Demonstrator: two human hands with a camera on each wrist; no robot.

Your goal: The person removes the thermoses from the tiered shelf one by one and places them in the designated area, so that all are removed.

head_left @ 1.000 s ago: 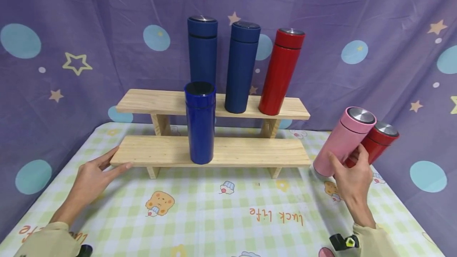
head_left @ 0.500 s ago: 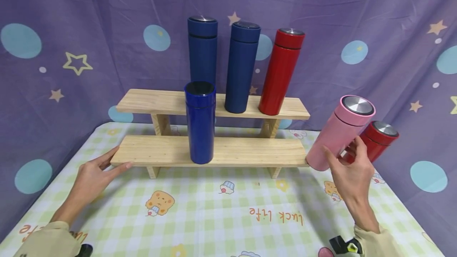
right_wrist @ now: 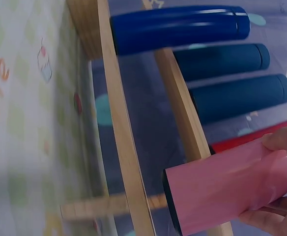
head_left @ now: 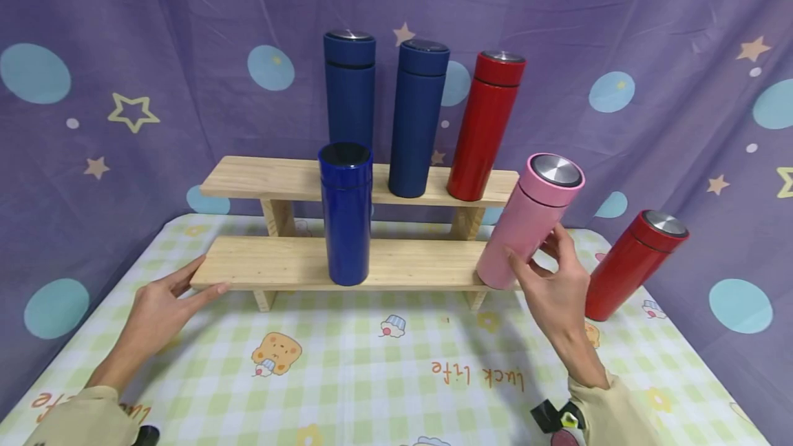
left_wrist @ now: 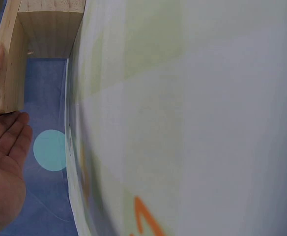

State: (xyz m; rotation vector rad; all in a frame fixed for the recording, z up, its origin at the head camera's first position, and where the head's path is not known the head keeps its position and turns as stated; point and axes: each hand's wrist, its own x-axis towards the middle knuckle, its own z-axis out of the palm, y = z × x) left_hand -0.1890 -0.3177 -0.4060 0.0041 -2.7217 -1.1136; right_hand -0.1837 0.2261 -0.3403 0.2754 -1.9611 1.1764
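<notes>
My right hand (head_left: pixel 557 298) grips a pink thermos (head_left: pixel 523 232) with a steel lid, held tilted at the right end of the lower tier of a wooden two-tier shelf (head_left: pixel 427 263). In the right wrist view a gap shows between the pink thermos's dark base (right_wrist: pixel 172 201) and the lower board. Thumb in front and fingers at the end, my left hand (head_left: pixel 161 308) holds the left corner of the lower board. A glossy blue thermos (head_left: pixel 347 226) stands mid-board. On the upper tier are two navy thermoses (head_left: pixel 418 122) and a red thermos (head_left: pixel 486 129).
Another red thermos (head_left: pixel 632 270) stands on the tablecloth (head_left: pixel 347 363) to the right of my right hand. A purple curtain (head_left: pixel 204 5) hangs behind the shelf and along both sides.
My right hand has lifted the pink thermos from beside the red one on the table and carried it left, over the lower board's right end. My left hand stays put.
</notes>
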